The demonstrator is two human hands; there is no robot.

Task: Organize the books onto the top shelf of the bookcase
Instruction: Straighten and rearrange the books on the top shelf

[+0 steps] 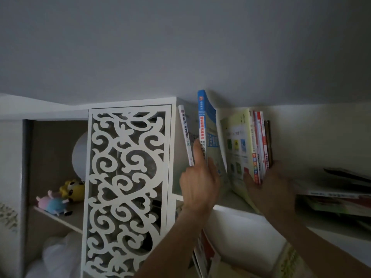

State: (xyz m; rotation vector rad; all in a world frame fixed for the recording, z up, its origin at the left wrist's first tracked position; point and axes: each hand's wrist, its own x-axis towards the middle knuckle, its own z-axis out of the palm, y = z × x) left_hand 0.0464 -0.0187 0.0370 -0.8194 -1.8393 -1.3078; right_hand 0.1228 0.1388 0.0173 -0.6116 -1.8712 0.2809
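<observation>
Left hand (197, 184) mid-frame, grip around blue-spined book (202, 125) on top shelf (230, 205), right hand (269, 189) right of it, fingers pressing tilted pale green book (236, 141), grip state unclear

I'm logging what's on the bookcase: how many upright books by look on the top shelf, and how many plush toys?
Thin white-spined book: 1
Blue-spined book: 1
Pale green-covered book: 1
Red-and-white spined books: a tight cluster, too close-packed to count
Plush toys: 2
Total counted: 5
</observation>
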